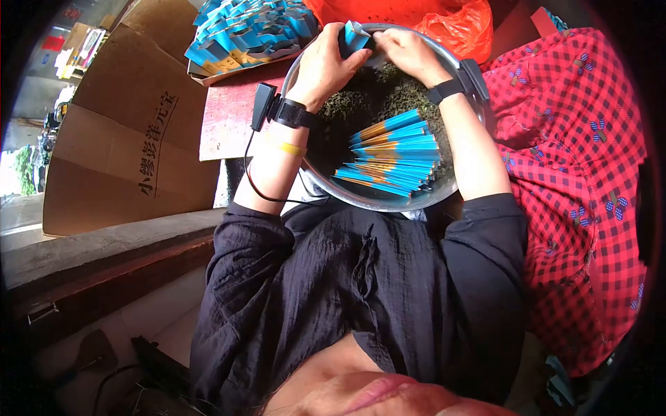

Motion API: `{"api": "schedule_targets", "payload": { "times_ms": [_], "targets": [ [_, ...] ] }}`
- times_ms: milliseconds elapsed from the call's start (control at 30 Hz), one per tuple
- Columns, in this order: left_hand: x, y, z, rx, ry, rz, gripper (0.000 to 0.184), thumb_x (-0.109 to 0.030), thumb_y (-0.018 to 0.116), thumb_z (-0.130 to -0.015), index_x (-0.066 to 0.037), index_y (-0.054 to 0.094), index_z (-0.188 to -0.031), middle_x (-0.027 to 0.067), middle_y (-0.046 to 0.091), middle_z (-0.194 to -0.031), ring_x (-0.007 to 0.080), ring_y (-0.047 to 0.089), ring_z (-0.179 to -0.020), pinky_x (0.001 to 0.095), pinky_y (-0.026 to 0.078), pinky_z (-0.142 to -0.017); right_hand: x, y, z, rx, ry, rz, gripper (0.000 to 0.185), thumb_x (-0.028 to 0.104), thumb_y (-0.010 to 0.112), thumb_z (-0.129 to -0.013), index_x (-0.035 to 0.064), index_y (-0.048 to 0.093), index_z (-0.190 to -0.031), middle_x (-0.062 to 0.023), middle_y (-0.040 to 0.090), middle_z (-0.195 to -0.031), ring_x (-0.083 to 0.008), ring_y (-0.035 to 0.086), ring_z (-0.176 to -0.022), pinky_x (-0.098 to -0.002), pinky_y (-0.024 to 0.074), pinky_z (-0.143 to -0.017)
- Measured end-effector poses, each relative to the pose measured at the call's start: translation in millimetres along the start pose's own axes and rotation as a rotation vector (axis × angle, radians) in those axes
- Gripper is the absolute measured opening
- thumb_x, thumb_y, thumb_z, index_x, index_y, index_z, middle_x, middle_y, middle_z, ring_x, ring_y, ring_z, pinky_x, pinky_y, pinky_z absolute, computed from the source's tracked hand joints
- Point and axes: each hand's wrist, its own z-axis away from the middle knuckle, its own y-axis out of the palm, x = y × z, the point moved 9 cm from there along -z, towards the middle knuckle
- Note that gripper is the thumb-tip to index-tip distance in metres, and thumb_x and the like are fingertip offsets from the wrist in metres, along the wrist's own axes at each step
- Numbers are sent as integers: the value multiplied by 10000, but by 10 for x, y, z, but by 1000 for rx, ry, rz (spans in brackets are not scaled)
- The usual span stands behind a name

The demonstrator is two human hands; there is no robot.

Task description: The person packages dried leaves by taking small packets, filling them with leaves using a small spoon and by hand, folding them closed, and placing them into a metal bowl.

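My left hand (325, 64) is closed around a small blue paper packet (354, 38), which stands with its open end up over the far rim of a metal basin (331, 186). Just right of the packet is my right hand (411, 57), its fingers curled together; whatever they pinch is hidden. Dark green dried leaf material (347, 104) fills much of the basin. Flat blue and orange paper packets (395, 152) lie fanned in a stack on the near side of the leaves. Both wrists wear dark bands, with a cable running from the left one.
Behind my left hand, a box holds many blue packets (246, 35) on a red table (239, 114). A red plastic bag (451, 28) lies beyond the basin. A large cardboard box (118, 132) stands left, and red checked cloth (569, 173) drapes at right.
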Motion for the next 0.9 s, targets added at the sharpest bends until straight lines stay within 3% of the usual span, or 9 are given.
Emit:
{"api": "schedule_targets", "payload": {
  "times_ms": [67,133,300,367,400,467,700,867,900],
  "targets": [
    [-9,10,13,7,0,-11,566,-330,760,-773,-16,508,-1171,209,654,-978,326,655,-909,378,512,-788,-4,-260,29,-172,16,-21,362,408,528,-917,92,681,-830,-103,681,-771,-247,673,-756,-351,498,-657],
    [-28,3,20,16,4,-22,571,-326,761,-770,-13,508,-1175,216,652,-998,338,651,-925,383,510,-801,77,-536,86,-344,-52,-35,387,379,529,-951,37,651,-819,-19,616,-652,-89,575,-601,-260,453,-564],
    [-56,70,26,89,14,-44,581,-308,767,-758,1,516,-1181,214,644,-996,345,639,-944,389,504,-814,347,-893,259,-579,-44,-197,257,199,509,-951,11,591,-796,-74,619,-684,-157,626,-643,-288,482,-597],
    [-51,84,22,91,46,-43,580,-300,768,-755,4,517,-1182,211,640,-1001,343,634,-957,387,499,-824,383,-803,252,-539,-74,-540,235,182,525,-942,8,599,-803,-82,628,-691,-165,636,-675,-318,484,-607],
    [-78,89,22,93,81,-40,580,-292,768,-752,6,519,-1182,208,635,-1007,340,628,-969,385,494,-835,572,-869,324,-647,-210,-166,224,171,528,-942,4,604,-815,-87,640,-699,-181,653,-694,-341,497,-610],
    [-79,97,21,96,89,-38,579,-287,770,-750,8,522,-1182,206,632,-1013,339,624,-977,383,489,-843,570,-640,263,-483,-244,-212,326,331,529,-964,41,657,-889,-24,635,-678,-101,616,-652,-253,484,-623],
    [-85,79,18,97,99,-11,589,-290,774,-726,-11,508,-1172,206,621,-1032,364,612,-974,413,492,-836,1179,-419,497,-470,-626,233,197,275,599,-917,82,642,-915,-106,652,-783,-289,657,-752,-352,510,-635],
    [-64,64,27,104,45,-40,603,-329,770,-754,-4,516,-1194,221,640,-1014,340,636,-966,379,498,-820,942,-727,444,-578,-459,179,231,311,567,-932,90,634,-938,-130,656,-808,-324,653,-775,-392,507,-643],
    [-61,59,26,104,37,-38,603,-338,768,-758,-3,515,-1191,224,644,-1003,344,640,-954,383,502,-811,982,-808,461,-640,-451,169,222,245,541,-942,47,621,-880,-109,650,-754,-252,652,-733,-368,502,-624]
  ]
}}
